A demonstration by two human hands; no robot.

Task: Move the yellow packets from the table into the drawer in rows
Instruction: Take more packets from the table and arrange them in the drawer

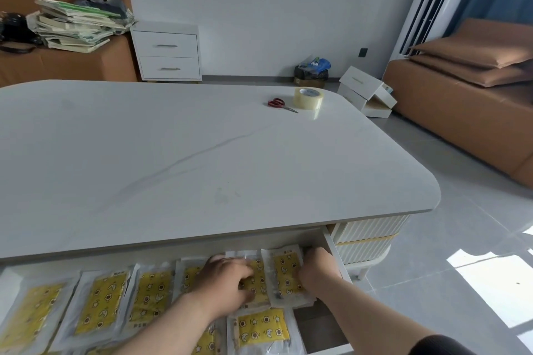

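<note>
- Now both hands work inside the open drawer [336,253] under the desk [202,153], at the right end of the back row of yellow packets [101,301].
- The left hand [227,282] lies flat on one packet, its fingers [245,271] spread and pressing down, not clamped around anything.
- The right hand [315,271] rests on the right edge of the last packet [285,271], just beside the drawer wall; its fingers are curled onto that edge, but I cannot tell if they really pinch it.
- To do this step well, I think the last packet should be pushed left until it only slightly overlaps its neighbour, flat and straight like the others, while the left hand holds the row so it does not slide.
- A second row is begun in front; one packet [261,328] lies there near the hands.
- No yellow packets show on the desk top, only red scissors [278,104] and a roll of clear tape [308,98], so the task looks near its end.
- Each packet shows stars and moons; the small dark print on them is too small to read.
</note>
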